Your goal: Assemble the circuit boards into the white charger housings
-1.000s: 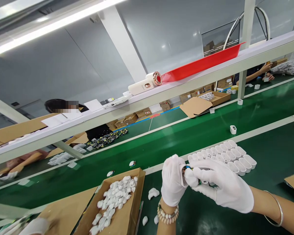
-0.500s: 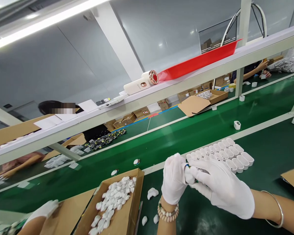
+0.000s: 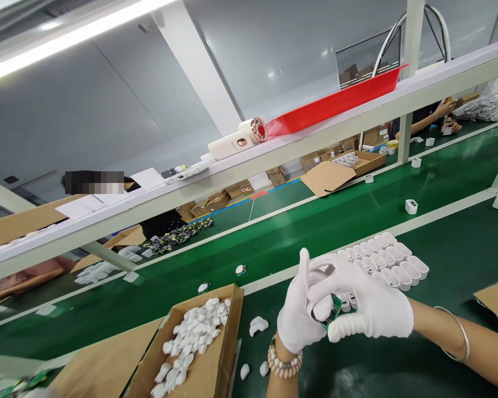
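Observation:
Both my hands wear white gloves and meet at the lower middle right. Between them is a small green circuit board [image 3: 337, 309] with a white, rounded piece [image 3: 322, 308] against its face. My left hand [image 3: 297, 316] grips the board's left side, its thumb pointing up. From the right, my right hand [image 3: 371, 303] closes on the same board, thumb below and fingers curled over the top. Rows of white oval cups [image 3: 392, 258] stand on the dark green table behind my right hand, which partly hides them.
Left of my hands is an open cardboard box [image 3: 237, 309] holding many white pieces; a few more [image 3: 258, 326] lie beside it. A green conveyor belt [image 3: 299, 221] carries boards with white pieces and a white cup [image 3: 411, 207]. Overhead runs a shelf with a red tray [image 3: 340, 102].
My hands have turned the circuit board, so more of its green side shows. Items on the belt moved right. A co-worker's gloved hand at lower left has dropped almost out of view.

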The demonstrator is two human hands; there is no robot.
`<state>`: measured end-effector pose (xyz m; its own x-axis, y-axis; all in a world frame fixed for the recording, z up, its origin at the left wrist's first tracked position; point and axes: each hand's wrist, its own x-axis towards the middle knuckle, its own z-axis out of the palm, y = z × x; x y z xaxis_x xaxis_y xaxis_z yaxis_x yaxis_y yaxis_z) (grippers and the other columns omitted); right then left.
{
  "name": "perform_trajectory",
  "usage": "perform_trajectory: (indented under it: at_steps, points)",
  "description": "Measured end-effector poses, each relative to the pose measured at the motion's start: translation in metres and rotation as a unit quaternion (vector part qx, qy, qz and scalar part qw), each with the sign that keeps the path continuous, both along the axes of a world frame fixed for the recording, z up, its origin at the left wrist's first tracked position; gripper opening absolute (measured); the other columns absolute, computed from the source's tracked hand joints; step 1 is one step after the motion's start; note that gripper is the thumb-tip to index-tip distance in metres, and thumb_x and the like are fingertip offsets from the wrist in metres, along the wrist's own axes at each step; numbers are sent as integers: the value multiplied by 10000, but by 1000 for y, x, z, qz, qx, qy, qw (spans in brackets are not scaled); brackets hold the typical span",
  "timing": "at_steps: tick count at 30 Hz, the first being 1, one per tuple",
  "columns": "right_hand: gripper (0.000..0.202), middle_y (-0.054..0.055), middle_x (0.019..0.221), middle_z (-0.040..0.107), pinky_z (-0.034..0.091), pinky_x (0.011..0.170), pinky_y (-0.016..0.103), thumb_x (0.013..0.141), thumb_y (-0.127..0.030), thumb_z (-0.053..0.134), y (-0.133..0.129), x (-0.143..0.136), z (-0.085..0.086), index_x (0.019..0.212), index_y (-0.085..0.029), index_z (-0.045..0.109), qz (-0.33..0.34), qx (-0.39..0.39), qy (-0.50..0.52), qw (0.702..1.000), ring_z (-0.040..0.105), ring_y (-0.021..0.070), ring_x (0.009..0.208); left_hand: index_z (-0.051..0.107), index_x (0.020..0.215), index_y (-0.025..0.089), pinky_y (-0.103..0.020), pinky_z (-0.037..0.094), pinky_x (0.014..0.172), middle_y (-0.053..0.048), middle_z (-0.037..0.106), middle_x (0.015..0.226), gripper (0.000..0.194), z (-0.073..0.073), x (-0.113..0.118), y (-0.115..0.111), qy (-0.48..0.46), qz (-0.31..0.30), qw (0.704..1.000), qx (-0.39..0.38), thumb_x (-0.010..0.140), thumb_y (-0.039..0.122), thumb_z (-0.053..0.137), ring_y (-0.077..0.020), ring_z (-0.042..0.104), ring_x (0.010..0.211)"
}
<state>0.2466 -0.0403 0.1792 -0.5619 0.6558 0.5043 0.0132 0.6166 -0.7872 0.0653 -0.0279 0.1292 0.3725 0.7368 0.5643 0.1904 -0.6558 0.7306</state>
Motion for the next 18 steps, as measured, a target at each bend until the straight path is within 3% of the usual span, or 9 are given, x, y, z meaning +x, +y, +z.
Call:
perform_trajectory:
  at_steps: [3,5,8,11,13,15,18]
  points:
    - [304,57,1059,571,511,856,381,716,-381,839,-2,-5,-8,900,-190,690,43,-128,67,988,604,190,947,15,1581,201,-454,555,839,-72,670,930,1136,0,5,-4,-40,-14,999,-14,731,483,714,-245,648,780]
    - [308,24,935,565,537,767,347,715,-345,846,-5,-7,-11,906,-188,662,63,-165,109,978,608,146,793,43,1582,209,-429,558,814,-84,661,976,1095,3,9,-8,-67,-19,997,-20,752,509,693,-227,639,754]
    - [271,56,1062,542,538,810,347,745,-321,829,-11,-6,-14,898,-184,652,49,-111,118,986,603,140,830,107,1578,262,-347,552,667,-62,642,913,947,5,14,-13,-92,-34,994,-56,828,476,644,-154,561,612]
    - [233,87,1271,480,523,861,345,811,-343,774,-15,-6,-16,935,-190,650,33,-70,110,991,596,130,873,145,1572,271,-288,507,549,4,573,729,1031,7,12,-13,-95,-68,991,-69,752,468,738,-112,457,510]
    - [233,94,1341,449,513,877,341,855,-364,727,-15,-8,-17,999,-203,639,31,-73,117,990,597,124,884,139,1571,288,-322,546,628,13,568,735,1090,7,9,-11,-96,-80,991,-54,700,472,768,-137,522,567]
    - [312,103,1389,413,492,924,359,866,-380,710,-15,-11,-17,1117,-224,609,32,-86,124,988,594,138,934,151,1570,303,-411,566,813,-31,627,883,1055,6,5,-9,-91,-63,993,-37,711,486,737,-205,633,761]
    - [520,95,1366,426,449,992,381,820,-366,754,-13,-14,-16,1272,-259,521,57,-132,138,980,569,164,1033,230,1559,272,-522,497,1003,-108,649,1086,977,4,1,-7,-48,-14,999,-8,735,489,708,-307,649,1029]
